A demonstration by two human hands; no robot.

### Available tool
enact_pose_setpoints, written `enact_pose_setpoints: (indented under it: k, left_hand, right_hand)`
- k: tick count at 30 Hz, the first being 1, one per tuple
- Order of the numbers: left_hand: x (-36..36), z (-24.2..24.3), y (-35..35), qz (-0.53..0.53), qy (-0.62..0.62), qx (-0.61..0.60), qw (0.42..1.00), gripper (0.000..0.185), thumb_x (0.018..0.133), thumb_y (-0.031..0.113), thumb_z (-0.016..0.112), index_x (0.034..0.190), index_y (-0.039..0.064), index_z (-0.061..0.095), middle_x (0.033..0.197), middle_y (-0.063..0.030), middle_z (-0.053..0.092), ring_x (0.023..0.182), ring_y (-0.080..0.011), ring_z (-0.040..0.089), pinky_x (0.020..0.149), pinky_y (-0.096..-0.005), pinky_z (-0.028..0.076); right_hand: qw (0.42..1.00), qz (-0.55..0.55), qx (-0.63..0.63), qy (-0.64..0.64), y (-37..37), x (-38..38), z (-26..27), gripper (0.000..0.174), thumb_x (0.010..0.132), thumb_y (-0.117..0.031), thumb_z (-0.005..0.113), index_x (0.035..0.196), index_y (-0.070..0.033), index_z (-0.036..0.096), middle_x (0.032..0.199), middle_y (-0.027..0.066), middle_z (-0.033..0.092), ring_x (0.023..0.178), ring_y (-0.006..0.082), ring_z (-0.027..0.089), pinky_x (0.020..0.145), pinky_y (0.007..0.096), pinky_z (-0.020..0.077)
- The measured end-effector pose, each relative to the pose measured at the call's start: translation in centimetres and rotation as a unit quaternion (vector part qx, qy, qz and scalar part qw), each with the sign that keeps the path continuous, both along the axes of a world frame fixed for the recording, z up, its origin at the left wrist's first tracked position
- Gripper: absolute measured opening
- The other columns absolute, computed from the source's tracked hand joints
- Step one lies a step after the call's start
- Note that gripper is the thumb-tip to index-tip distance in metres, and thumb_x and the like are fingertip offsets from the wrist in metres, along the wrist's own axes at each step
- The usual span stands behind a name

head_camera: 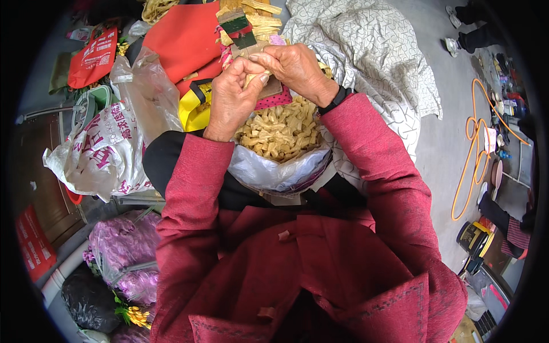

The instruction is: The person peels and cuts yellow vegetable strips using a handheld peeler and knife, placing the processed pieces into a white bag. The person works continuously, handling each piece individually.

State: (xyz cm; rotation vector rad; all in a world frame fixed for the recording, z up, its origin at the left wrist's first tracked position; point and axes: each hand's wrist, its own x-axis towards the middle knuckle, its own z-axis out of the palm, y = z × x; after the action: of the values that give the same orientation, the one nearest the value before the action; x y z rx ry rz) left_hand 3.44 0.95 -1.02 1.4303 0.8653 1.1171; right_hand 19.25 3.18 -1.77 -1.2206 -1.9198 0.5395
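Note:
Both my hands meet over a basket with a plastic liner (279, 169). Between my left hand (233, 96) and my right hand (298, 70) is a pale yellow dried piece (250, 78), apparently tofu skin, gripped by the fingertips of both and partly hidden by them. Short broken pieces of the same kind (281, 128) fill the basket. Beneath my hands lie a brown board (271, 88) and a pink dotted cloth (279, 99). Longer yellow sticks (263, 21) rest beyond, beside a block with green and red bands (237, 28).
To the left are a red bag (184, 40), a yellow bag (193, 109) and a printed white plastic bag (107, 150). Bagged purple flowers (126, 244) lie lower left. A patterned white cloth (369, 43) spreads right; beyond it an orange cord (472, 128) loops across the floor.

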Motion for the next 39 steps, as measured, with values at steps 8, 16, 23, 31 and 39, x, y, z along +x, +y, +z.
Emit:
enact_pose_setpoints:
  k: [8,16,23,31,39]
  left_hand:
    - [-0.2,0.4,-0.5,0.039,-0.004,-0.034,0.999,0.01,0.081,-0.008,0.062,0.083,0.001,0.058,0.069,0.0072,0.053,0.056,0.0042,0.039,0.048,-0.0145,0.03]
    - [-2.2,-2.2,3.2,0.116,0.011,-0.029,0.993,0.01,0.085,-0.002,0.062,0.094,0.001,0.06,0.084,0.0006,0.061,0.074,-0.0031,0.055,0.066,-0.0173,0.045]
    - [-2.6,-4.0,3.4,0.159,0.212,0.021,0.964,0.006,0.083,-0.002,0.063,0.085,0.003,0.06,0.071,0.0037,0.057,0.061,-0.0011,0.046,0.056,-0.0186,0.04]
    - [-2.4,-2.3,0.8,0.029,0.09,-0.057,0.994,0.025,0.082,0.006,0.07,0.104,0.004,0.058,0.066,-0.0017,0.063,0.061,-0.0017,0.053,0.056,-0.0211,0.044]
    - [-2.1,-0.8,0.0,0.089,0.236,0.166,0.953,0.006,0.087,0.008,0.064,0.084,0.004,0.061,0.062,-0.0093,0.053,0.054,-0.0146,0.052,0.051,-0.029,0.043]
  right_hand:
    - [0.988,-0.002,-0.11,0.112,1.3,1.2,-0.9,0.038,0.09,-0.037,0.06,0.07,-0.005,0.062,0.053,0.0065,0.048,0.045,0.0137,0.045,0.046,0.0308,0.0392]
    - [0.95,0.045,-0.168,0.259,3.2,0.6,-2.9,0.02,0.088,-0.024,0.059,0.088,-0.005,0.056,0.068,-0.0016,0.052,0.062,0.0085,0.046,0.056,0.0272,0.0404]
    - [0.991,-0.077,-0.087,-0.066,2.2,0.1,-2.6,0.016,0.084,-0.021,0.063,0.085,-0.007,0.058,0.066,0.0107,0.061,0.061,0.0258,0.062,0.056,0.0367,0.0469]
    - [0.941,0.091,-0.263,0.193,1.9,1.3,-2.2,0.018,0.087,-0.023,0.061,0.084,-0.006,0.057,0.066,0.0008,0.056,0.059,0.0108,0.053,0.052,0.0285,0.0426]
    - [0.872,0.256,-0.35,0.226,1.1,1.6,-0.6,0.033,0.092,-0.04,0.058,0.075,-0.012,0.056,0.06,-0.0076,0.046,0.052,0.0027,0.04,0.045,0.0199,0.0312]
